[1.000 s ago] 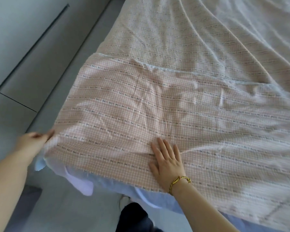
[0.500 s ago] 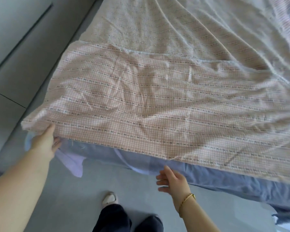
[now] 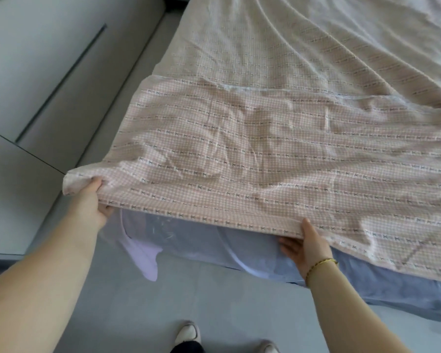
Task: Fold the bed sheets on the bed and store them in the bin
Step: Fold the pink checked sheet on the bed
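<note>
Your left hand (image 3: 89,202) grips the near left corner of the pink checked sheet (image 3: 239,154); your right hand (image 3: 306,244) pinches the same near edge further right, thumb on top. The sheet lies on the bed (image 3: 405,294), its folded band running left to right and the rest stretching away from you, so the fold probably goes forward.

Our right hand (image 3: 304,247), flat on the pink checked cotton sheet (image 3: 239,159) a second ago, now pinches its near edge from below.

Both arms extended, left hand (image 3: 89,200) and right hand (image 3: 306,244) gripping sheet (image 3: 239,159)
</note>
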